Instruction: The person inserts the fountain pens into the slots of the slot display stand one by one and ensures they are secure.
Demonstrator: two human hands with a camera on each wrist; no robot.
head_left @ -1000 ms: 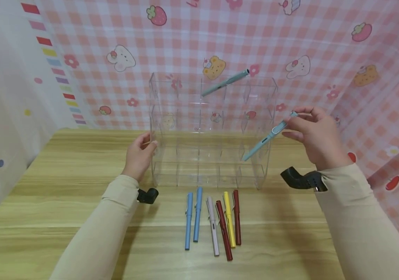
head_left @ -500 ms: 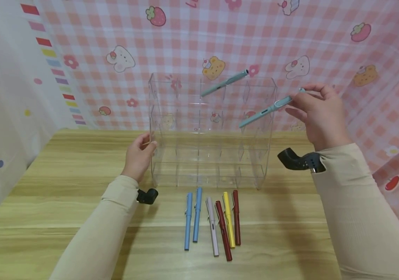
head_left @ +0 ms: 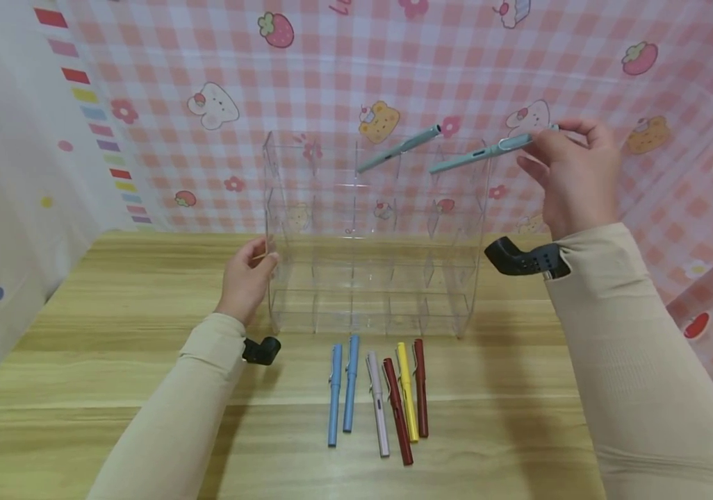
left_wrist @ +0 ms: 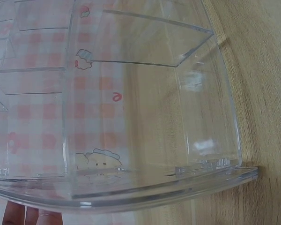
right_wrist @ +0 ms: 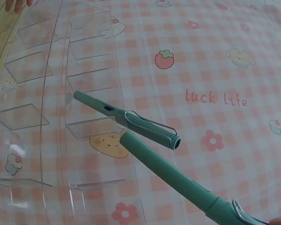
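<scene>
A clear acrylic rack (head_left: 372, 323) with several compartments stands upright on the table. My left hand (head_left: 245, 278) grips its left side edge, and a few fingertips (left_wrist: 37, 216) show at the side panel in the left wrist view. To the right of the rack's top, my right hand (head_left: 578, 177) pinches a pale green fountain pen (head_left: 481, 154) by its capped end. The pen's free end points left, over the top row. Another green fountain pen (right_wrist: 107, 110) leans in the top row, its clipped cap end sticking up to the right.
In front of the rack lie two blue pens (head_left: 334, 396), a light purple pen (head_left: 379, 410), a yellow pen (head_left: 408, 396) and two dark red pens (head_left: 421, 389). A pink checked curtain (head_left: 206, 42) hangs behind the wooden table (head_left: 112, 333).
My right hand has risen with the green pen, from beside the lower rows to the top row, and the pen has swung nearer level. The left hand stays on the rack.
</scene>
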